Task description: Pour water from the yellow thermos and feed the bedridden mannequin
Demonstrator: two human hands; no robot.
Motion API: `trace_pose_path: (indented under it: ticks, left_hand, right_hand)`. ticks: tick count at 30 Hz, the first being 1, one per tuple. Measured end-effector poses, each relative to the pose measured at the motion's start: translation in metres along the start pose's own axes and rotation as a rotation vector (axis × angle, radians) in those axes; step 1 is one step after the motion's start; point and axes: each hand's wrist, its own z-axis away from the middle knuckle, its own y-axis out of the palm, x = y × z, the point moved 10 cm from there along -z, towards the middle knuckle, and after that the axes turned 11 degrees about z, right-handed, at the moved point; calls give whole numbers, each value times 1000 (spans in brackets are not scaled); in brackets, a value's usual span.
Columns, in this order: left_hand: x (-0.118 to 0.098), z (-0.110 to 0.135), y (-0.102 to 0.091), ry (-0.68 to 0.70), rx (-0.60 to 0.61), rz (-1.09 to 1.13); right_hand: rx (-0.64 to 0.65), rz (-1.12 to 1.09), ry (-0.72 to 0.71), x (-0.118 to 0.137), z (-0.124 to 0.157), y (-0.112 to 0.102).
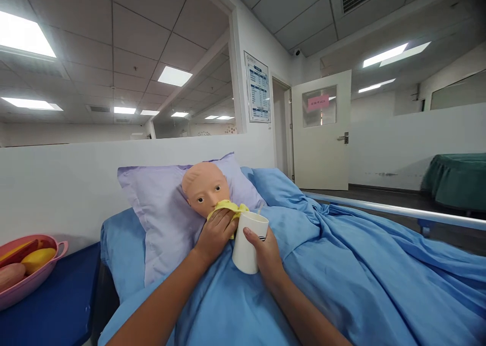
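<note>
Yellow cloth (228,207) hides the mouth of the doll (203,184), and your left hand (216,234), closed tight on the cloth, covers its lower half. Your right hand (266,252) is wrapped around the white cup (246,247), just beside the cloth.

Pillow (159,209): lilac, leaned against the white partition (56,184) at the head of the bed.
Sheet (360,285): light blue, lay rumpled across the bed.
Bed rail (398,210): pale, ran along the far side.
Bowl (38,280): pink, held fruit (36,259), sat on the blue bench (56,310) at left.
Door (322,153): white, stood ajar, bore a pink note on its window.
Notice (257,86): hung beside the doorway.
Green cover (455,179): draped furniture at far right.
</note>
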Motion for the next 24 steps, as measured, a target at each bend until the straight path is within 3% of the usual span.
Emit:
trace_pose_path:
  ticks: [8,12,16,19,24]
  left_hand:
    - [0,37,5,-170,-58,167]
    - [-1,30,-4,-149,-11,261]
    - [11,13,-18,-193,-82,295]
    - [13,9,-10,-200,-65,222]
    - [4,26,5,-207,-80,133]
  right_hand:
    - [45,50,-52,-1,-1,6]
    - [54,53,-73,5,1,7]
    - [60,48,-70,6,2,7]
    - [38,70,-48,5,2,5]
    - [37,73,-7,0,2,5]
